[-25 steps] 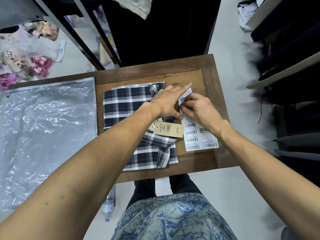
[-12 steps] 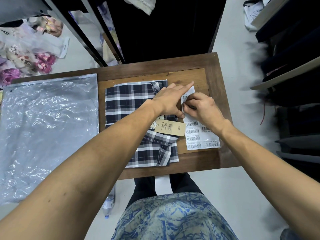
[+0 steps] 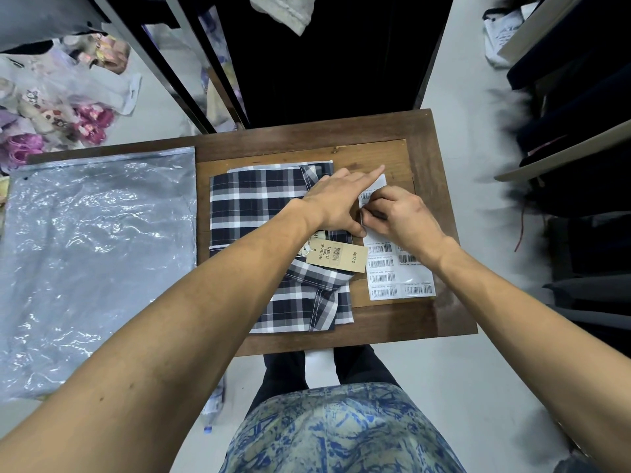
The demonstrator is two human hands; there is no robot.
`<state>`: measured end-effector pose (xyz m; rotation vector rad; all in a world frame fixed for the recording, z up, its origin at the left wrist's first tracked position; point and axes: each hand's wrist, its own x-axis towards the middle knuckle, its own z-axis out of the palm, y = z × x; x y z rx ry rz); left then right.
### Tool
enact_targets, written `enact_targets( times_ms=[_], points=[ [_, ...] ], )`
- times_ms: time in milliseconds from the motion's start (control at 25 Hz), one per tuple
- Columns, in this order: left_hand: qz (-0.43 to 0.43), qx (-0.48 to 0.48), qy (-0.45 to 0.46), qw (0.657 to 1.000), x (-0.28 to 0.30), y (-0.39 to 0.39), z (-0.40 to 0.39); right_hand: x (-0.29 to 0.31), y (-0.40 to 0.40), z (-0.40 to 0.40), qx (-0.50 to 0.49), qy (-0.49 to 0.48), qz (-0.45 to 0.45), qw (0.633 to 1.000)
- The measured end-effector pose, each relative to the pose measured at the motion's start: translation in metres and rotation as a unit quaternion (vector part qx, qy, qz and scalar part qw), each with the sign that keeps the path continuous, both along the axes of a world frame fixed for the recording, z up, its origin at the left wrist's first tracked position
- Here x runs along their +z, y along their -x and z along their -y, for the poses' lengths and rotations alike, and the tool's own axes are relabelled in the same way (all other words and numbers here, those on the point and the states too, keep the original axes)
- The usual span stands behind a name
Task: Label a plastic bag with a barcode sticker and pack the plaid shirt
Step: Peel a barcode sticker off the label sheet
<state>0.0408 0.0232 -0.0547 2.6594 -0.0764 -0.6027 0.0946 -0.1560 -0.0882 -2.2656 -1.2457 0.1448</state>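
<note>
A clear plastic bag point(image 3: 99, 254) is lying flat on the worktop's point(image 3: 440, 165) left side, the plaid shirt point(image 3: 259, 213) beside it. The left hand point(image 3: 336, 201), fingers straight, is pressing the sticker sheet point(image 3: 399, 278); the right hand point(image 3: 397, 215) is pinching a barcode sticker point(image 3: 368, 195).

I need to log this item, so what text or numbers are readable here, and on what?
"$ 29.50": on the tan hang tag lying on the plaid shirt.
"364 1542 02", "70061", "21168879": beside that tag's barcode, small, so possibly misread.
Barcode sticker sheet: print too small to read.
White bag on the floor: lettering blurred.
</note>
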Motion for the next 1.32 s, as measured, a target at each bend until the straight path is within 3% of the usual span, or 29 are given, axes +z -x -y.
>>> enact_targets(
  times_ms=[240, 400, 600, 1000, 1320],
  points=[
    [0.001, 0.001, 0.002, 1.0, 0.0, 0.002, 0.0, 0.006, 0.005, -0.001, -0.015, -0.012, -0.019, 1.0],
    [0.001, 0.004, 0.005, 1.0, -0.001, 0.002, -0.001, 0.014, 0.002, -0.003, -0.012, 0.031, -0.076, 0.997],
    [0.002, 0.004, 0.0, 1.0, 0.002, 0.002, 0.001, 0.02, 0.006, -0.01, -0.006, 0.068, -0.068, 0.995],
    [-0.003, 0.012, -0.007, 1.0, 0.002, 0.002, 0.002, 0.015, 0.011, 0.006, -0.177, 0.005, -0.142, 0.974],
    [-0.002, 0.016, -0.012, 1.0, 0.001, 0.0, 0.003, 0.015, 0.006, 0.014, -0.213, -0.022, -0.133, 0.968]
  ],
)
